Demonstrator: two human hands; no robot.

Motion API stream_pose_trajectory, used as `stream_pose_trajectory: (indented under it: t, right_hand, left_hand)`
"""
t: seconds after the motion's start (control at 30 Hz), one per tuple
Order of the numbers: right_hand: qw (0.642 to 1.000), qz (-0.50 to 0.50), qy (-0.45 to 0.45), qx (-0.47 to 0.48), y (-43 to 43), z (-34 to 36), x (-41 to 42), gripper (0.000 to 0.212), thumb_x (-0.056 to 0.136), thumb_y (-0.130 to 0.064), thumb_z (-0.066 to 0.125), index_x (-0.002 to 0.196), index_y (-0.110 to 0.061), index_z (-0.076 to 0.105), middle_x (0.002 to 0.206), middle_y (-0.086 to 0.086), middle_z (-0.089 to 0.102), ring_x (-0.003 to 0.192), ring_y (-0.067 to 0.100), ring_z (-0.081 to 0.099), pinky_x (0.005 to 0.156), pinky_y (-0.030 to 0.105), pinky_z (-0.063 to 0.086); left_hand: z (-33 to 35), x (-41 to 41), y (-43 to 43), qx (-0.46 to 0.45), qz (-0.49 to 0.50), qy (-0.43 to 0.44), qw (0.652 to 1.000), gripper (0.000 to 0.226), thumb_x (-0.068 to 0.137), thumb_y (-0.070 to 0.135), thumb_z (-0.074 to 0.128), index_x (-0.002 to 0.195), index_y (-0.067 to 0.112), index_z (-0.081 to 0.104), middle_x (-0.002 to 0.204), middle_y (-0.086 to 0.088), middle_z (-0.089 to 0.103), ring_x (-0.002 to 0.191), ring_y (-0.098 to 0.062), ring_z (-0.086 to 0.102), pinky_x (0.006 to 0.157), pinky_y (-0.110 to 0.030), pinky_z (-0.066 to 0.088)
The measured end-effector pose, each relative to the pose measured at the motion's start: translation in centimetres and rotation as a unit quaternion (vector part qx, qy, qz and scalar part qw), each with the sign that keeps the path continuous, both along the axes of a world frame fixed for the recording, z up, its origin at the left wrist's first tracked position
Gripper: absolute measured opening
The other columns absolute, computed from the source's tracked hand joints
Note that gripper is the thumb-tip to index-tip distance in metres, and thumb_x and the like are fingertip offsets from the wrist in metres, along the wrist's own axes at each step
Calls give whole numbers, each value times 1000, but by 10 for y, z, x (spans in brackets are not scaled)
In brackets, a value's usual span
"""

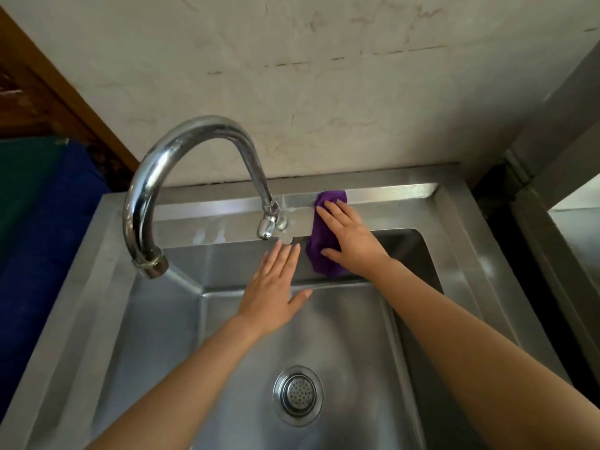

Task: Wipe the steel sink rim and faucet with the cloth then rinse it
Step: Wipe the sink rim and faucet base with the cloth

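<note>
Right hand [349,240] lies flat atop purple cloth [321,251] on sink rim [389,206].

Brightness: even, soft daylight is seen throughout.
Glare: bright streaks are carried on the faucet [152,190] curve and the sink rim [389,191].
Shadows: faint, cast under the forearms.
Distortion: straight edges are bowed near the corners.
Sharpness: slightly soft overall.

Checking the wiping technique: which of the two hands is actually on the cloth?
The right hand, pressed flat on the purple cloth against the back sink rim right of the faucet. The left hand is bare, spread open, holding nothing.
</note>
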State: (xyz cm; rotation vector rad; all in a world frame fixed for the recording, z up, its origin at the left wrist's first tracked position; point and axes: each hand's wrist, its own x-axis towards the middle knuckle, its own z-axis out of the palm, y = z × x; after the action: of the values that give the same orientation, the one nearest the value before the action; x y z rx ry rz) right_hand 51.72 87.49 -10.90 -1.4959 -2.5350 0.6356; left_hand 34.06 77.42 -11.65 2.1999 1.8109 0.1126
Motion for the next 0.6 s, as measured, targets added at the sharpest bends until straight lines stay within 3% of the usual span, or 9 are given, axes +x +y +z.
stream_pose_trajectory:
  t: [0.1, 0.17, 0.2, 0.27, 0.37, 0.6]
  right_hand:
    - [1000, 22, 9, 9, 2, 0, -10, 75, 87, -18, 58, 149, -18, 15, 159, 2, 12, 147, 22, 4, 119, 32, 9]
    - [999, 39, 17, -1, 4, 3, -16, 74, 86, -12, 56, 149, -16, 16, 159, 2, 13, 146, 22, 5, 119, 30, 8]
    - [999, 46, 21, -4, 5, 5, -17, 75, 85, -10, 56, 149, -15, 16, 158, 3, 14, 146, 22, 5, 118, 29, 8]
    - [997, 67, 27, -8, 8, 8, -23, 76, 84, -8, 56, 149, -14, 16, 158, 4, 15, 146, 23, 6, 117, 27, 8]
    - [995, 95, 34, -17, 8, 8, -36, 76, 84, -7, 54, 149, -13, 16, 158, 3, 15, 146, 22, 6, 117, 27, 10]
    - [992, 122, 10, 31, 13, 8, -26, 69, 81, -1, 52, 145, -13, 29, 155, 1, 27, 144, 21, 15, 115, 30, 22]
  left_hand:
    - [10, -13, -16, 61, 68, -44, 995, 78, 82, 55, 23, 143, 6, 30, 153, -9, 28, 143, -23, 21, 115, -30, 16]
    - [21, -19, -22, 121, 145, -51, 981, 63, 87, 45, 32, 133, 4, 45, 135, -15, 52, 127, -33, 46, 106, -37, 36]
    - [25, -20, -20, 137, 179, -65, 972, 56, 90, 40, 39, 134, 4, 44, 134, -16, 52, 125, -34, 46, 104, -38, 38]
    - [32, -21, -10, 143, 197, -105, 964, 59, 92, 27, 51, 143, 5, 29, 150, -16, 33, 138, -30, 31, 111, -35, 27]
    - [33, -17, 10, 103, 141, -122, 977, 69, 92, 23, 52, 147, 8, 13, 158, -10, 7, 146, -21, 6, 116, -26, 7]
    - [23, -12, 13, 94, 142, -109, 979, 72, 93, 25, 49, 148, 11, 6, 159, -4, 3, 147, -16, 6, 112, -21, 14]
